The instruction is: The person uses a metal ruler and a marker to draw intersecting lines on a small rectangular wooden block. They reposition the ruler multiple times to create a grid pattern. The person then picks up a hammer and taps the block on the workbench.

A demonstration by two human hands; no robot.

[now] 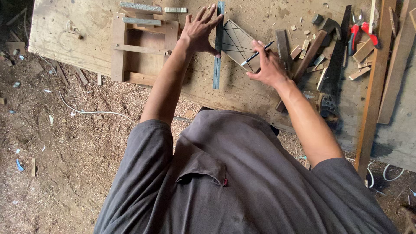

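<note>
Beside ruler [218,47], pencil [256,54] tip lower-left

A worn plywood workbench [86,43] stands on a dirt floor [56,143] strewn with sawdust.

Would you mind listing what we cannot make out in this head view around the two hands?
- Pencil tip: too small to tell whether it touches the marked wooden piece.
- Ruler top end: cut off by the frame edge, partly covered by the left hand.
- Saw handle: in shadow at the workbench edge.
- Right hand palm: turned away.
</note>
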